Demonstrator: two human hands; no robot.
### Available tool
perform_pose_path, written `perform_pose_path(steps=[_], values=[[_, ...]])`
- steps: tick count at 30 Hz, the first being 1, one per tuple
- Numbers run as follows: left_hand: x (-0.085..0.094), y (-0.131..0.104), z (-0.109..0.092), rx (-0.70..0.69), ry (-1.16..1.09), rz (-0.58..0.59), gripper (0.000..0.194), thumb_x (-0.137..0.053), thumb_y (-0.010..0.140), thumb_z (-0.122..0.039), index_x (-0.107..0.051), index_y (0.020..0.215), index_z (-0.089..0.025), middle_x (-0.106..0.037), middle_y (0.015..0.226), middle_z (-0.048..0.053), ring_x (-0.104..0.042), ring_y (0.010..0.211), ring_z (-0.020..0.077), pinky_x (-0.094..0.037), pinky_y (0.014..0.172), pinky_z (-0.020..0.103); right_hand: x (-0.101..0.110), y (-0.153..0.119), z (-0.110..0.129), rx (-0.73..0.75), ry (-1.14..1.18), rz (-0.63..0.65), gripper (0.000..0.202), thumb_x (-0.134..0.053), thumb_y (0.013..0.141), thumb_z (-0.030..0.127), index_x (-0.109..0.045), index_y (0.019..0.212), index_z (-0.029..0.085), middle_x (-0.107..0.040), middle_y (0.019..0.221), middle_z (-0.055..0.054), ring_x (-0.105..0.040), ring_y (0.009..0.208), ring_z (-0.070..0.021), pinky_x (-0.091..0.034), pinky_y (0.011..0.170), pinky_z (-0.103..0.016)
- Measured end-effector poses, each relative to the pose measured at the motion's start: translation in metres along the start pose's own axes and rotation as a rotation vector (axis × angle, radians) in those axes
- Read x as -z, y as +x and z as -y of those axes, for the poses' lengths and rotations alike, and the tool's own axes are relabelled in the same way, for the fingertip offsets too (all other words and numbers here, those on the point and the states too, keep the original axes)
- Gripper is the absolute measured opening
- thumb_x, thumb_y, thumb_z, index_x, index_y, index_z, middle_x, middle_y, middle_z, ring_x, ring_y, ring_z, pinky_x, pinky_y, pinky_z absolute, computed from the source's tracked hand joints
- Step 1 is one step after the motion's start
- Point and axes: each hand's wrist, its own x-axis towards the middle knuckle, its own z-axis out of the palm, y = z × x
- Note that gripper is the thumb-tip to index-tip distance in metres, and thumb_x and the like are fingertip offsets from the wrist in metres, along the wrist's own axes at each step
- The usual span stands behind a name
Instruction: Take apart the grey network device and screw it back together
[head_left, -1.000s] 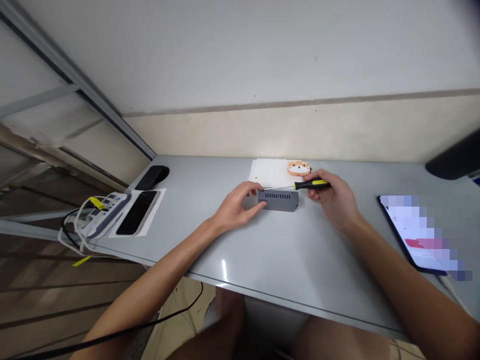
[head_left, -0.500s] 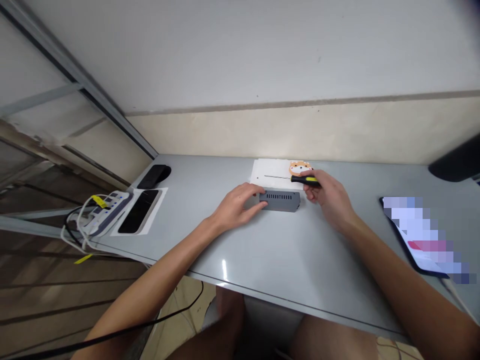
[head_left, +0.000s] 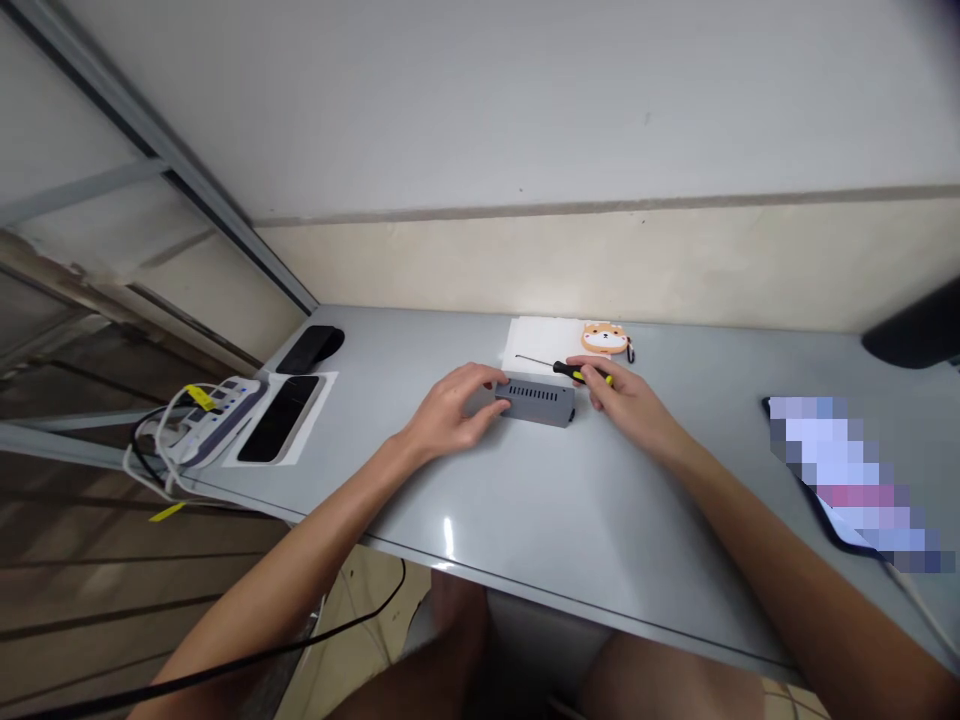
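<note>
A grey slotted box (head_left: 536, 403) lies on the grey table, its row of slots facing up. My left hand (head_left: 457, 408) grips its left end between thumb and fingers. Behind the box is a white paper (head_left: 536, 336). My right hand (head_left: 619, 398) holds a black and yellow screwdriver (head_left: 568, 371) by its handle, just behind the box's right end. The thin shaft points left over the paper, and its tip is at a tiny dark spot there. An orange and white animal-face case (head_left: 604, 339) sits at the paper's right side.
At the left are a black phone (head_left: 279, 420) on white paper, a power strip (head_left: 221, 420) with cables and a black object (head_left: 309, 349). A lit tablet (head_left: 847, 490) lies at the right, with a dark cylinder (head_left: 915, 330) behind it.
The box and my left hand have shifted left. My right hand has moved left with the screwdriver, whose tip now meets the dark spot on the paper. More of the animal-face case shows.
</note>
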Motion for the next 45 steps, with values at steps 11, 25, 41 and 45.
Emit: perform_pose_path(steps=[11, 25, 41, 45], values=[[0.002, 0.009, -0.011, 0.007, 0.067, 0.007, 0.019, -0.054, 0.104, -0.029, -0.062, 0.119, -0.022, -0.076, 0.114, 0.009, -0.072, 0.101, 0.0241, -0.059, 0.09, 0.043, 0.029, 0.005, 0.01, -0.123, 0.596, -0.225, 0.02, -0.071, 0.074, 0.041, -0.076, 0.08, 0.022, -0.057, 0.072, -0.002, -0.039, 0.06, -0.0122, -0.031, 0.054, -0.028], [-0.024, 0.043, -0.042, -0.112, 0.132, 0.038, 0.023, -0.051, 0.105, -0.029, -0.066, 0.12, -0.019, -0.079, 0.116, 0.009, -0.072, 0.109, 0.0242, -0.05, 0.095, 0.04, 0.052, 0.0, 0.012, -0.057, 0.558, -0.289, 0.025, -0.078, 0.063, 0.04, -0.064, 0.056, 0.02, -0.046, 0.06, -0.001, -0.038, 0.05, -0.0089, -0.024, 0.049, -0.029], [-0.028, 0.037, -0.034, -0.116, 0.19, 0.139, 0.028, -0.051, 0.108, -0.038, -0.071, 0.119, -0.022, -0.079, 0.113, 0.008, -0.071, 0.105, 0.024, -0.049, 0.097, 0.041, 0.054, 0.0, 0.01, 0.017, 0.496, -0.264, 0.032, -0.083, 0.062, 0.047, -0.064, 0.054, 0.023, -0.052, 0.063, -0.003, -0.037, 0.05, -0.0099, -0.023, 0.048, -0.031], [-0.026, 0.035, -0.033, -0.137, 0.181, 0.145, 0.026, -0.051, 0.109, -0.034, -0.07, 0.119, -0.021, -0.08, 0.113, 0.008, -0.072, 0.105, 0.0228, -0.05, 0.098, 0.039, 0.054, 0.002, 0.007, 0.025, 0.501, -0.273, 0.03, -0.081, 0.065, 0.046, -0.064, 0.056, 0.023, -0.051, 0.063, -0.003, -0.038, 0.051, -0.0111, -0.024, 0.049, -0.032]])
